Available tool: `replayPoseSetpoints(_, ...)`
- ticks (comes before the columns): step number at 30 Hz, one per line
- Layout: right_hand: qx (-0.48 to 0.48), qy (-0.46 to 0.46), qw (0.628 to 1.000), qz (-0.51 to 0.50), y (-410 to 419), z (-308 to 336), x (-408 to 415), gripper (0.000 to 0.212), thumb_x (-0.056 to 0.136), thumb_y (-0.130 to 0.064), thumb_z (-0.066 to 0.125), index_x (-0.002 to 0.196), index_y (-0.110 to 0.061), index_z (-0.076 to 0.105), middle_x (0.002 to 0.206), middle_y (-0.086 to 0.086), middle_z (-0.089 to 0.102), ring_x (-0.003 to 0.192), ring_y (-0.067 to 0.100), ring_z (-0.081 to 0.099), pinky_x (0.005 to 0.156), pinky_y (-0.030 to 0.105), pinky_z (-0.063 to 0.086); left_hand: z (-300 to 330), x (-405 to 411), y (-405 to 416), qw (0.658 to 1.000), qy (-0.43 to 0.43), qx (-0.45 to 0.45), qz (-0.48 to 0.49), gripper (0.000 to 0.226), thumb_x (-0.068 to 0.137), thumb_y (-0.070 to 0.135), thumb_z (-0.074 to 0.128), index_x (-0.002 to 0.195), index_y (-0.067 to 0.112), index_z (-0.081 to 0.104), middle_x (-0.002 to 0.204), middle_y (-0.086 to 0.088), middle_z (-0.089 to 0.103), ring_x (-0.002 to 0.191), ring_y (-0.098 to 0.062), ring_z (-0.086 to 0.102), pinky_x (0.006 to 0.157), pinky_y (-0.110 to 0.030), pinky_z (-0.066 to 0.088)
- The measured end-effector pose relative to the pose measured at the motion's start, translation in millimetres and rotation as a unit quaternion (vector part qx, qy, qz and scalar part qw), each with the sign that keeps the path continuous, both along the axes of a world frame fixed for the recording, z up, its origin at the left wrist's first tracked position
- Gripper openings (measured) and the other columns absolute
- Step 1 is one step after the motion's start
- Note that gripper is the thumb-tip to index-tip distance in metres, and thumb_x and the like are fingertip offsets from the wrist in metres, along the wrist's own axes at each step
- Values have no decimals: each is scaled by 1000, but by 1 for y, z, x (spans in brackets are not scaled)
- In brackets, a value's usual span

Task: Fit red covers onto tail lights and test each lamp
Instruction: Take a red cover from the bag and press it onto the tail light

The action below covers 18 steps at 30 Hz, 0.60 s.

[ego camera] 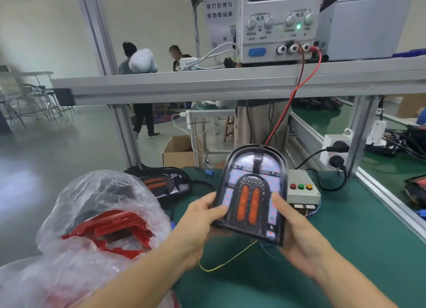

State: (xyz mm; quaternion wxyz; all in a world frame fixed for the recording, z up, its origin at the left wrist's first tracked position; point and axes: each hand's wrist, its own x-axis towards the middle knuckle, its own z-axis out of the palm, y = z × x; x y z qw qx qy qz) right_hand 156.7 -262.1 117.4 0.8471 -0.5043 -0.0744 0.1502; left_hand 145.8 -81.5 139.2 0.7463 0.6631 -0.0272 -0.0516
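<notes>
I hold a black tail light (252,192) upright above the green bench, its face toward me, with two orange strips in the middle and no red cover on it. My left hand (202,217) grips its left edge, thumb on the face. My right hand (292,224) grips its right edge. Thin yellow and blue wires (228,259) trail from its underside. Red covers (110,229) lie in a clear plastic bag (99,201) at the left. A second tail light (161,183) lies flat behind the bag.
A grey box with red, green and yellow buttons (302,187) sits behind the lamp. A power supply (276,24) stands on the upper shelf (207,86), its red lead (292,100) hanging down. A socket strip (334,153) is at right. People stand beyond the bench.
</notes>
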Motion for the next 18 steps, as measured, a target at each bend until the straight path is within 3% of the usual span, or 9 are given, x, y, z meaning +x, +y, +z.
replayPoseSetpoints(2,71,47,996,2,3,-3,1,70,47,-39,92,107,-8,75,110,17,72,94,28,72,70,35,60,-4,-7,-2,999,16,6,-40,23,94,4,50,106,10,69,93,-7,73,75,-14,65,65,-32,57)
replayPoseSetpoints(5,100,72,992,-24,-1,-7,-2,52,60,-33,78,103,-4,75,102,20,73,82,29,73,67,38,60,-5,-1,7,992,31,39,-114,29,98,28,48,104,13,71,97,-5,72,80,-14,65,68,-31,55)
replayPoseSetpoints(7,106,66,991,-41,-8,-8,-3,40,67,-30,69,96,-6,78,94,17,75,73,28,73,62,39,60,-4,21,22,988,0,139,-61,44,97,47,42,95,17,74,97,1,73,85,-15,64,79,-36,51)
replayPoseSetpoints(8,109,60,991,-50,-13,-5,-4,34,69,-30,66,91,-8,79,91,16,75,70,27,73,62,41,60,-4,38,32,968,-45,248,-3,44,93,52,44,91,19,74,97,3,72,88,-16,61,83,-36,48)
replayPoseSetpoints(9,116,54,990,-60,-19,-2,-5,30,70,-30,66,86,-10,80,88,14,76,69,26,73,65,46,61,-6,57,43,908,-97,404,51,40,89,53,48,95,21,71,101,3,68,95,-18,59,86,-34,45)
replayPoseSetpoints(11,124,37,989,-78,-34,6,-9,29,62,-31,74,84,-13,80,91,13,76,72,26,73,78,59,55,-12,87,68,713,-123,683,102,38,90,40,52,122,23,60,124,-2,57,116,-22,49,96,-34,40)
replayPoseSetpoints(13,139,11,987,-81,-55,16,-11,46,47,-30,86,91,-15,80,101,12,75,85,29,73,83,67,50,-24,107,87,591,-75,796,102,44,91,30,51,134,21,48,134,-3,47,125,-24,41,99,-36,37)
replayPoseSetpoints(15,154,-9,984,-90,-81,24,-15,61,43,-32,90,101,-17,78,113,11,72,98,34,70,80,66,50,-34,116,96,538,-45,836,97,44,88,23,54,132,18,46,132,-3,46,124,-24,41,97,-36,37)
replayPoseSetpoints(18,126,5,981,-144,-118,27,-12,71,52,-39,89,118,-19,70,127,12,65,111,40,64,84,66,46,-38,118,95,498,-95,855,112,36,86,11,56,121,15,52,123,-5,50,114,-26,47,83,-34,42)
